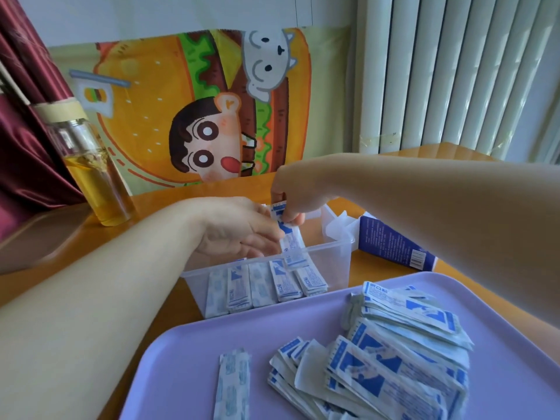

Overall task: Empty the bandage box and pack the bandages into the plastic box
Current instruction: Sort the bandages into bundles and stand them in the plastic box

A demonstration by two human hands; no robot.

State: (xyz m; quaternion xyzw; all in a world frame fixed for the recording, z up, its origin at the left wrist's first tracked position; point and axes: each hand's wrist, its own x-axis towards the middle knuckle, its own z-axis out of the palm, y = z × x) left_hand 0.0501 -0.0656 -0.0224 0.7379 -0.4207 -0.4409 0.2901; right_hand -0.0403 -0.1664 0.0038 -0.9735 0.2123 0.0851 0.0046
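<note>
A clear plastic box (330, 265) stands on the table beyond the tray, with several wrapped bandages (260, 286) standing in a row against its near wall. My right hand (291, 192) pinches the top of a small stack of bandages (289, 237) above the box. My left hand (239, 228) hangs over the box with straight fingers touching the side of that stack. A loose pile of bandages (391, 353) lies on the purple tray (188, 353), one single bandage (233, 386) apart at its left. The blue bandage box (391, 244) lies on its side right of the plastic box.
A glass bottle (91, 165) of yellow liquid stands at the table's left back. A cartoon burger cloth (194, 110) hangs behind the table. The plastic box's clear lid (336, 225) lies between it and the bandage box. A radiator (454, 74) fills the right background.
</note>
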